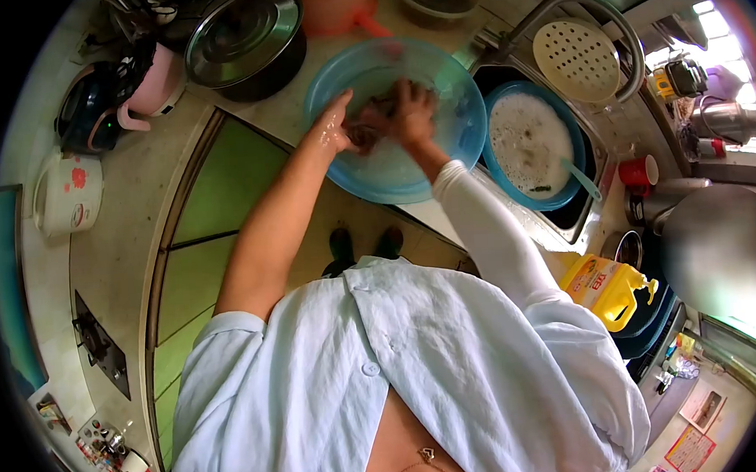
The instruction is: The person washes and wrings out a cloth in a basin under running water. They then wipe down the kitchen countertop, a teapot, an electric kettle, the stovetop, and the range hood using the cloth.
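Observation:
A large blue basin (467, 137) of cloudy water stands on the counter, with a dark reddish-brown item (368, 125) in it, too blurred to name. My left hand (334, 123), wet, is at the basin's left side with its fingers apart, its palm facing the item. My right hand (413, 113) lies over the item's right side, its fingers blurred and bent downward. Whether they grip the item I cannot make out. To the right, a smaller blue basin (498, 165) of foamy water sits in the sink, a light blue handle (582, 180) sticking out over its rim.
A lidded pot (246, 46) and a pink-orange container (329, 6) stand behind the large basin. The curved faucet (554, 0) arches by a perforated cream disc (576, 59). At right are a red cup (640, 172) and a yellow jug (605, 291).

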Motion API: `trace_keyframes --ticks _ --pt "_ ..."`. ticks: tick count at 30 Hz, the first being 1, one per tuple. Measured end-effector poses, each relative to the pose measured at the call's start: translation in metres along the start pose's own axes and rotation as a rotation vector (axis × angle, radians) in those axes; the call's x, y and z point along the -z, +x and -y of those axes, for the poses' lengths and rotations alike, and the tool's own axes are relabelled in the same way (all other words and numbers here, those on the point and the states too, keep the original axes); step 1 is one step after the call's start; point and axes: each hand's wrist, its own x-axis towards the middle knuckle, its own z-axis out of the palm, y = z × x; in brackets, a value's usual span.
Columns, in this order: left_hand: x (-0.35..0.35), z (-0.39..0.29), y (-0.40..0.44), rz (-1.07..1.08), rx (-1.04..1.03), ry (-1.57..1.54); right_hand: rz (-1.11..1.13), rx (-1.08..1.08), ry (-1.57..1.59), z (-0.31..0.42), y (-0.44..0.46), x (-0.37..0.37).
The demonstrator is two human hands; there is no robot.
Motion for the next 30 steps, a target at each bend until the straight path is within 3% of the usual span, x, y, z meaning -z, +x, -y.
trace_keyframes --ticks 1,2,4,5,7,8,10,12,14,15,17,18,21,23,24,25,27,28,29,30 --pt "-0.009 0.003 -0.004 -0.146 -0.010 -0.040 0.103 0.008 -0.029 0.004 -0.004 -0.010" --pt "-0.011 0.004 -0.003 -0.142 -0.013 -0.033 0.095 0.004 -0.030 0.005 -0.002 -0.021" --pt "-0.012 0.010 0.010 0.061 -0.138 0.016 0.128 -0.058 0.561 0.009 0.008 -0.030" --pt "-0.011 0.009 0.017 0.068 -0.138 0.020 0.120 -0.059 0.556 0.007 0.007 -0.032" --pt "0.007 -0.001 0.045 0.254 -0.250 -0.045 0.065 0.057 0.639 0.033 0.004 0.007" --pt "0.018 -0.003 0.052 0.462 -0.272 -0.093 0.158 -0.027 0.622 0.045 0.001 0.024" --pt "0.023 -0.001 0.059 0.873 -0.279 -0.116 0.074 0.018 0.566 0.051 -0.005 0.025" --pt "0.015 0.008 0.065 0.734 -0.270 -0.150 -0.012 0.067 0.514 0.048 -0.004 0.021" --pt "0.002 0.017 0.060 0.312 -0.223 -0.163 -0.052 -0.169 0.437 0.032 0.012 0.002" --pt "0.001 0.019 0.059 0.259 -0.195 -0.122 -0.053 -0.171 0.439 0.022 0.019 -0.003" --pt "0.011 0.009 0.059 0.456 -0.172 0.051 0.039 -0.207 0.334 -0.007 0.028 -0.003" --pt "-0.007 0.014 0.042 0.172 -0.357 0.073 0.039 -0.205 0.336 -0.018 0.028 0.004" --pt "0.007 -0.002 0.034 0.203 -0.360 -0.073 0.200 -0.134 0.128 -0.041 0.025 0.007" --pt "0.001 -0.001 0.014 0.183 -0.386 -0.093 -0.070 -0.126 0.245 -0.059 0.022 -0.024" --pt "-0.005 0.002 0.002 0.104 -0.318 -0.063 -0.102 -0.275 0.297 -0.036 0.016 -0.024" --pt "-0.009 0.005 -0.003 0.026 -0.250 -0.032 -0.103 -0.275 0.297 -0.031 0.014 -0.042" --pt "-0.008 0.007 0.016 -0.043 -0.207 -0.041 0.032 0.051 0.384 -0.025 0.011 -0.069" --pt "-0.008 0.006 0.017 -0.047 -0.157 -0.077 0.022 0.053 0.383 -0.014 0.015 -0.064" --pt "-0.008 0.004 0.017 -0.050 -0.106 -0.114 0.182 -0.041 0.501 -0.004 0.017 -0.059" --pt "0.000 0.003 0.013 0.204 -0.051 -0.224 0.345 -0.135 0.616 0.007 0.019 -0.047"
